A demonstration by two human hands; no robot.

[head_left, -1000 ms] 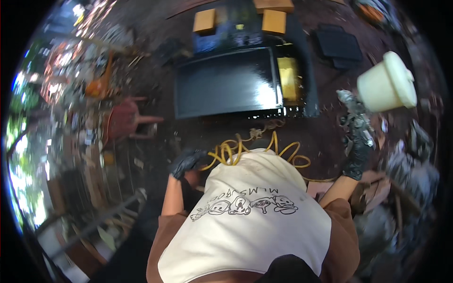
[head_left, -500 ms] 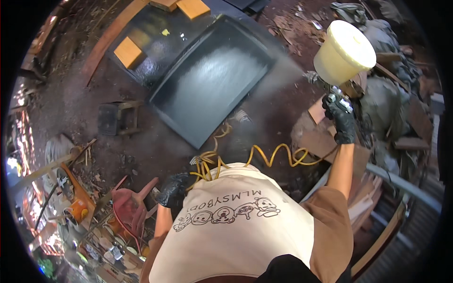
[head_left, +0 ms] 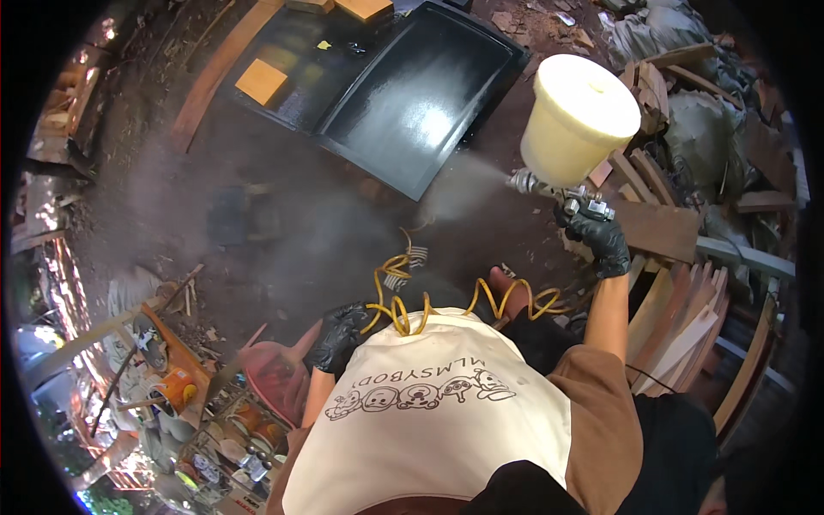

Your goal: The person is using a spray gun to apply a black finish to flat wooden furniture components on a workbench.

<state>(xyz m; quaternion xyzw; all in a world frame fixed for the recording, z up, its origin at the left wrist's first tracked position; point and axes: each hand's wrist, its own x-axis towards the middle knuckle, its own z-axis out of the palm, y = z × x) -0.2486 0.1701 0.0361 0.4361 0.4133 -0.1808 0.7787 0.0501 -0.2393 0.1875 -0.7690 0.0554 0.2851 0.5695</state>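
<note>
"out beyond the right sleeve (head_left: 601,386), how is the spray gun (head_left: 588,204) sitting?"

"clamped in the right hand (head_left: 603,245), black glove round its handle, with the cream plastic cup (head_left: 579,120) leaning on top and the nozzle (head_left: 522,180) facing left. that cup looks bulky, so a sharper tilt could make it leak or starve the flow."

"and the spray mist (head_left: 468,184)?"

"it streams leftward past the near corner of the glossy dark panel (head_left: 412,90), which lies ahead of the person, left of the cup. the surface looks wet: hold the gun too close or too long over it and it could run; swing wide and the coat could come out patchy."

"what about the coiled yellow hose (head_left: 396,260)?"

"its loops hang slack before the sweatshirt (head_left: 429,438). the left hand (head_left: 341,335), well apart from the right, is curled on it. if that hold slipped, a coil could drop and snag the foot (head_left: 512,296) near it."

"anything further out?"

"the orange-yellow block (head_left: 261,81), left of the panel, could catch stray mist. grit from the floor (head_left: 545,249) could lift into a wet finish. and the stacked boards (head_left: 687,322) stand near the right forearm (head_left: 608,313); a careless elbow might knock them."
</note>
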